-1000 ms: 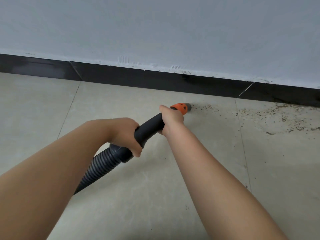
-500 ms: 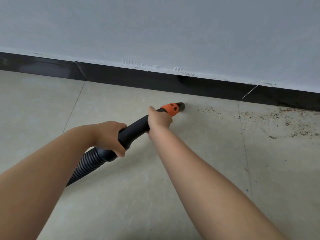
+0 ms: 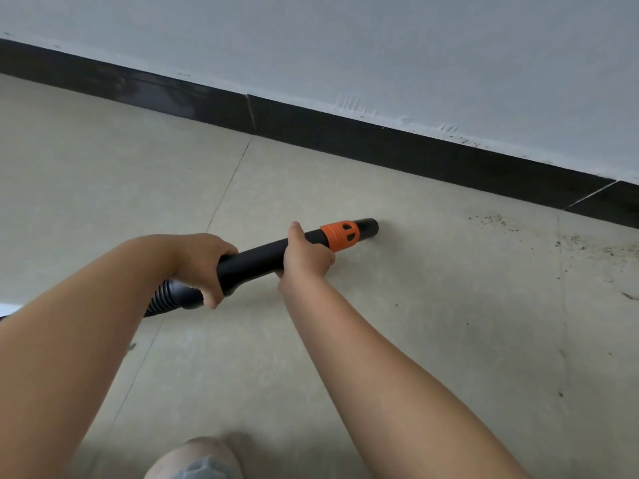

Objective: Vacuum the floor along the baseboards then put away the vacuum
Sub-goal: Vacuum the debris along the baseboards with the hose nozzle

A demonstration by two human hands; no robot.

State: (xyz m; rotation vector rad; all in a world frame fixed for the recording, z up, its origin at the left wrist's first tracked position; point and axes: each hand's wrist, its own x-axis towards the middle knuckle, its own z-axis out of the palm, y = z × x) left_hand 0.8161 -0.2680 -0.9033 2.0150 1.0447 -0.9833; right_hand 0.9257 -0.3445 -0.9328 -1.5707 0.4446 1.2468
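My left hand [image 3: 200,264] is wrapped around the back of the black vacuum wand [image 3: 262,259], just ahead of the ribbed hose [image 3: 166,299], and my right hand [image 3: 306,259] grips it further forward, right behind the orange collar [image 3: 340,235]. The nozzle tip [image 3: 370,227] sits low over the tiled floor [image 3: 415,323], near the black baseboard [image 3: 380,146] but not against it. Compared with a second ago, I've drawn the nozzle back to the left, so the scattered grit [image 3: 587,243] it was nosing into now lies well off to its right (still plainly there along the wall). I'd judge the vacuuming unfinished: that dirty patch needs another pass before I can put the vacuum away.
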